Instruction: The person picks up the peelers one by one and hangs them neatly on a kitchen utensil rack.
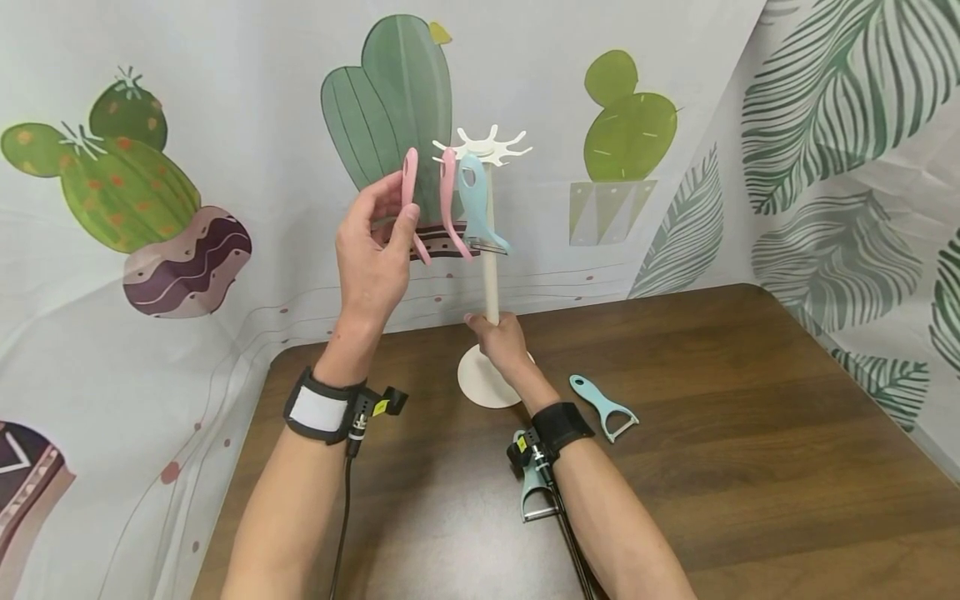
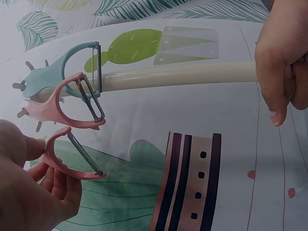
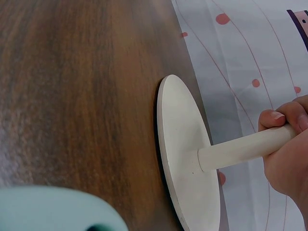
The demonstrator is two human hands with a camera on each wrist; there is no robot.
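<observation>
My left hand (image 1: 375,258) pinches a pink peeler (image 1: 409,179) between thumb and fingers, upright, just left of a cream hook stand. Two peelers hang from the stand's hooked top (image 1: 491,150): a second pink peeler (image 1: 447,196) and a light blue peeler (image 1: 474,196), their blades downward. In the left wrist view the held peeler's blade (image 2: 85,155) sits apart from the hanging ones. Lower down, my right hand (image 1: 506,343) grips the pole (image 1: 491,287) just above its round base (image 3: 185,139), which stands on the table.
One light blue peeler (image 1: 596,400) lies on the brown table (image 1: 750,417) right of the base. Another blue peeler (image 1: 534,487) lies partly hidden under my right wrist. Behind the table's back edge hangs a cloth (image 1: 525,75) printed with cacti and leaves.
</observation>
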